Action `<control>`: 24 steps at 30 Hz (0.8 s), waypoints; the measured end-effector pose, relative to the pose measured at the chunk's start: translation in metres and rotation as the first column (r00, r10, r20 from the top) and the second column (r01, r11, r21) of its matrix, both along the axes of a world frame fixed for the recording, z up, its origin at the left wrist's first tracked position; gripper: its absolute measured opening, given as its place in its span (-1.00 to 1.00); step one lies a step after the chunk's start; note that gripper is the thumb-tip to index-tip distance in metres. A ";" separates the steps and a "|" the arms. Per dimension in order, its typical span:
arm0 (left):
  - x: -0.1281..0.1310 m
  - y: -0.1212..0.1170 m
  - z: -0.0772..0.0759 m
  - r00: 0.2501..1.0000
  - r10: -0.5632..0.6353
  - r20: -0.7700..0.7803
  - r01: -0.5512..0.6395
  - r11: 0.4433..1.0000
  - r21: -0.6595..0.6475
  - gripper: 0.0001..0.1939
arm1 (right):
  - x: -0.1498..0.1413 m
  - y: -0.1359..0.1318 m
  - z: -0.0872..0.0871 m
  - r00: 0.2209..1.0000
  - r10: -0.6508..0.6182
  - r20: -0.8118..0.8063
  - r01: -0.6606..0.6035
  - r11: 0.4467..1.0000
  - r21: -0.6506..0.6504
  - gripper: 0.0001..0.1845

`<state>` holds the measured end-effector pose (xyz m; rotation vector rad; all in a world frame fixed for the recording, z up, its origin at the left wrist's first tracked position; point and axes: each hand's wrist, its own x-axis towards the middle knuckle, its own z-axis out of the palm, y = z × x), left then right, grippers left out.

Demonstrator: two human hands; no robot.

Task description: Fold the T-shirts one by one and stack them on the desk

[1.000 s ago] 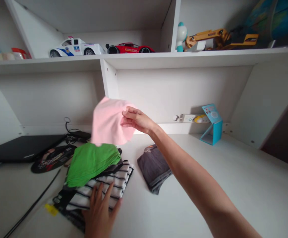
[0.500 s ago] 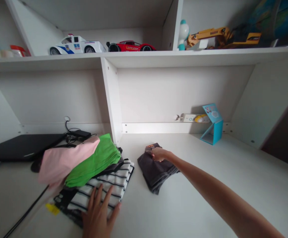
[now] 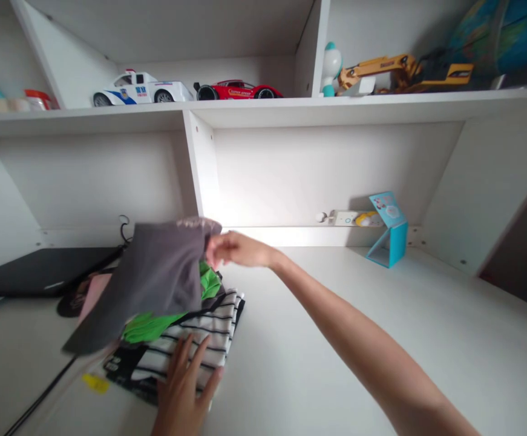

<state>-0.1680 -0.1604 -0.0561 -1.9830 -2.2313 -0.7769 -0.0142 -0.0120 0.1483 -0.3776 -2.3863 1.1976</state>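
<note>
Grey cloth (image 3: pixel 158 272) shifted leftward since earlier frame; now above green cloth (image 3: pixel 150 327), in left half of desk (image 3: pixel 336 369), short of back edge. Right hand (image 3: pixel 240 249) pinches its right end, grip narrow (fingertips blurred). Left hand (image 3: pixel 183 387) spread wide on striped cloth (image 3: pixel 220 324). Likely light, floppy; better held by edge, layers together.

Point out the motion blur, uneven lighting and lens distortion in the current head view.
Head view: the gray garment and right hand are smeared, apparently by motion; the back panel glows brightest near its middle, while the globe sits in dimmer light; furniture lines splay towards the edges, suggesting a wide lens.
</note>
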 end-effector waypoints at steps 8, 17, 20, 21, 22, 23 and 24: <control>-0.023 -0.028 0.011 0.986 -0.070 0.150 0.051 0.991 0.127 -0.58 | 0.050 -0.025 -0.124 0.806 -0.271 0.526 0.227 0.962 0.148 -0.86; 0.021 0.015 0.043 0.992 -0.115 0.045 0.114 0.993 0.028 -0.75 | -0.008 -0.024 -0.160 0.680 -0.614 0.400 0.638 0.765 0.088 -0.78; 0.027 0.027 0.044 0.992 -0.099 -0.081 0.087 0.986 -0.140 -0.87 | -0.020 -0.017 -0.168 0.666 -0.645 0.374 0.689 0.725 0.023 -0.79; 0.028 0.029 0.044 0.989 -0.094 -0.116 0.074 0.983 -0.169 -0.87 | -0.023 -0.016 -0.169 0.668 -0.650 0.363 0.696 0.718 0.005 -0.81; 0.028 0.030 0.043 0.986 -0.089 -0.145 0.062 0.982 -0.181 -0.86 | -0.025 -0.015 -0.169 0.672 -0.652 0.351 0.700 0.714 -0.013 -0.82; 0.028 0.030 0.044 0.982 -0.083 -0.168 0.052 0.982 -0.182 -0.85 | -0.027 -0.015 -0.169 0.679 -0.652 0.339 0.701 0.713 -0.033 -0.83; 0.028 0.030 0.045 0.980 -0.078 -0.185 0.044 0.982 -0.181 -0.84 | -0.028 -0.015 -0.169 0.686 -0.651 0.326 0.700 0.712 -0.053 -0.83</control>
